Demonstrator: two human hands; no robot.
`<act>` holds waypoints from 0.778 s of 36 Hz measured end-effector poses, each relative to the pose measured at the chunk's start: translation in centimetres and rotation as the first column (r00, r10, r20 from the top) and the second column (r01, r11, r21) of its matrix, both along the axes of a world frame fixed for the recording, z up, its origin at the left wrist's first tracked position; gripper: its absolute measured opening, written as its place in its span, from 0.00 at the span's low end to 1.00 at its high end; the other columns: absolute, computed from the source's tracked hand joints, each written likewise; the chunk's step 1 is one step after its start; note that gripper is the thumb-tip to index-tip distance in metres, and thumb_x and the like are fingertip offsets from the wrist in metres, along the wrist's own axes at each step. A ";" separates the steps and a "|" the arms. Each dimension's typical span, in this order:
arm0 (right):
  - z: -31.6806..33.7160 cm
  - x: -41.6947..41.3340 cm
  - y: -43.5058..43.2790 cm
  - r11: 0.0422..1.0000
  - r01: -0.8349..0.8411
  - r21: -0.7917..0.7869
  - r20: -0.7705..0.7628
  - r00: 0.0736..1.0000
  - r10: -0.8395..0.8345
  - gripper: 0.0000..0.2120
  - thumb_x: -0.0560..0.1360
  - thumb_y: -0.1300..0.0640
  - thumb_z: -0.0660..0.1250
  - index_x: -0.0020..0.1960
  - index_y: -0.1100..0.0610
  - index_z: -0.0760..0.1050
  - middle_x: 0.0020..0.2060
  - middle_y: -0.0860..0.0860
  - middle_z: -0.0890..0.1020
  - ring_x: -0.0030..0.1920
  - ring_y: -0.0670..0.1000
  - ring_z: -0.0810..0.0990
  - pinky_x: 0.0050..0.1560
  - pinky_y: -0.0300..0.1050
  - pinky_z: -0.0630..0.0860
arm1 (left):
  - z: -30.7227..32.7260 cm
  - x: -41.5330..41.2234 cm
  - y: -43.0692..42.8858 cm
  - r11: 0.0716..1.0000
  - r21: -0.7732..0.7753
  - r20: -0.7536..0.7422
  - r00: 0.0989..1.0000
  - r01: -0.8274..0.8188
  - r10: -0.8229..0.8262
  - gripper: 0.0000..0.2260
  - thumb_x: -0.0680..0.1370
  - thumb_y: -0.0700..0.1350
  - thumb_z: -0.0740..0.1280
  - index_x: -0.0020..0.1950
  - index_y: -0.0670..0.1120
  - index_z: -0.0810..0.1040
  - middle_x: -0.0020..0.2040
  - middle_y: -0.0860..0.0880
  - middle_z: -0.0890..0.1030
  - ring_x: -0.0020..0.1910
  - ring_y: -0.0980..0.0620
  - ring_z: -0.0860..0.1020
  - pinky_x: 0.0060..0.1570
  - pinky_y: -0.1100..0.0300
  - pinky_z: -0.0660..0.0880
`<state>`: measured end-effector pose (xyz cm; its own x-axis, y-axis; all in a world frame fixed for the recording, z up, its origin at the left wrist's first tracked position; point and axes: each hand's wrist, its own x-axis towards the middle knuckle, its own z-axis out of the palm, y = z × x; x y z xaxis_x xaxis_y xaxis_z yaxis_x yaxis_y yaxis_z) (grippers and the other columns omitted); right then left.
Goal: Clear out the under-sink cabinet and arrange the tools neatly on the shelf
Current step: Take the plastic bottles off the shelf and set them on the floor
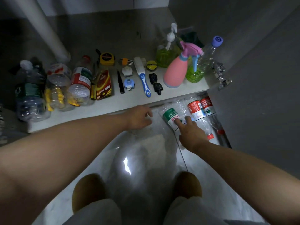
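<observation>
Below shelf edge (pixel 113 109), fingers (pixel 178 122) on bottle (pixel 169 116)

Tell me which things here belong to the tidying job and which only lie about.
Job: tape measure, hex keys, blue-handled brush, green-label bottle under the right hand, left hand.
Lying about: drain pipe, door hinge.

red-label bottles (pixel 201 109): bases hidden under shelf (pixel 113 103) | far-left object (pixel 2 124): cut by edge
</observation>
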<state>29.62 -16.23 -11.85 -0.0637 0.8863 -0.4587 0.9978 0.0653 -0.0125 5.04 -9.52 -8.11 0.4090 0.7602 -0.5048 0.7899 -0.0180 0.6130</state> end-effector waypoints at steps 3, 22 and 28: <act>-0.3 0.0 0.1 0.997 -0.074 -0.022 0.061 0.995 0.076 0.37 0.75 0.61 0.70 0.75 0.42 0.54 0.75 0.57 0.54 0.69 0.60 0.68 0.54 0.55 0.81 | -0.2 0.0 -0.2 1.000 0.002 0.008 1.000 0.026 -0.026 0.12 0.79 0.47 0.70 0.62 0.47 0.80 0.58 0.48 0.79 0.56 0.49 0.78 0.57 0.54 0.77; -0.6 0.1 0.1 0.908 -0.398 -0.129 0.236 0.877 0.418 0.39 0.75 0.54 0.70 0.80 0.54 0.55 0.81 0.52 0.47 0.76 0.61 0.59 0.71 0.58 0.67 | -0.5 -0.3 -0.3 0.997 -0.046 0.006 0.999 0.054 -0.054 0.10 0.80 0.46 0.68 0.61 0.48 0.80 0.57 0.48 0.81 0.53 0.49 0.80 0.57 0.55 0.78; 0.1 -0.1 0.6 0.901 -0.394 -0.179 0.210 0.880 0.427 0.37 0.77 0.50 0.68 0.81 0.51 0.54 0.82 0.50 0.47 0.80 0.61 0.50 0.75 0.58 0.62 | 0.1 -0.6 -0.3 0.996 0.007 0.015 0.996 0.091 -0.091 0.10 0.81 0.44 0.67 0.62 0.48 0.80 0.58 0.49 0.79 0.53 0.51 0.78 0.52 0.60 0.75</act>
<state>29.47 -15.60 -11.79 -0.2840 0.7374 -0.6128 0.8554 0.4836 0.1855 4.44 -9.83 -7.98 0.4844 0.7225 -0.4933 0.7753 -0.0934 0.6246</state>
